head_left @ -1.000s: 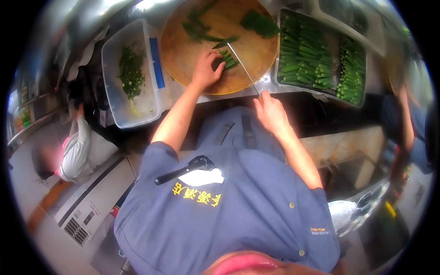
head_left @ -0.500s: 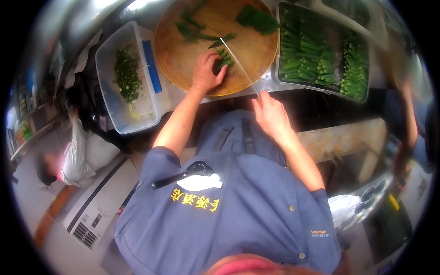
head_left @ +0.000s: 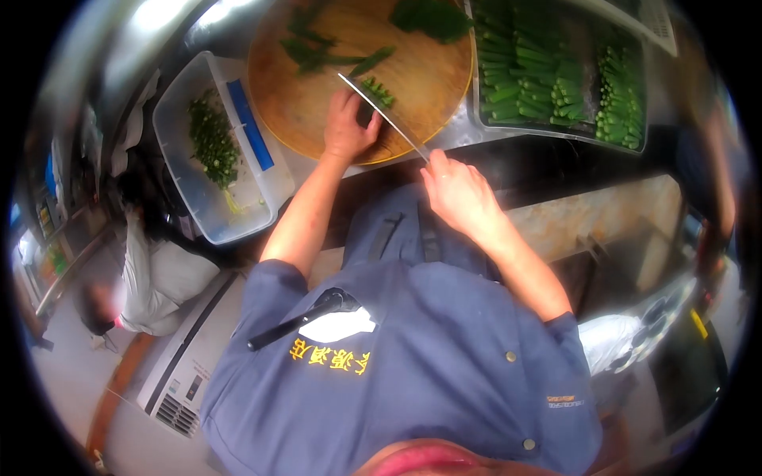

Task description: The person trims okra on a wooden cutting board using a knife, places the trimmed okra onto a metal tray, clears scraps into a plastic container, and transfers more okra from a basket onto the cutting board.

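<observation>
My right hand (head_left: 460, 186) is closed around the handle of a kitchen knife (head_left: 385, 117). Its thin blade slants up and left over the round wooden cutting board (head_left: 432, 99). With fingers and thumb curled, my left hand (head_left: 349, 131) steadies a small bunch of okra (head_left: 379, 93) on the board. The blade crosses between the fingertips and the bunch's light green ends, hiding part of both. Farther back on the board lie loose green pieces (head_left: 309, 54) and a darker green pile (head_left: 432, 20).
A clear tray (head_left: 480, 119) of stacked okra stands right of the board. To the left, a plastic tub (head_left: 178, 170) with a blue latch (head_left: 250, 127) holds green trimmings (head_left: 213, 139). A person in a light top (head_left: 163, 285) is at far left; another person's arm (head_left: 722, 174) is at far right.
The knife has shifted left, from the right side of the okra bunch to across it by my left fingers. My right hand has moved slightly left and down. The whole view has turned a little.
</observation>
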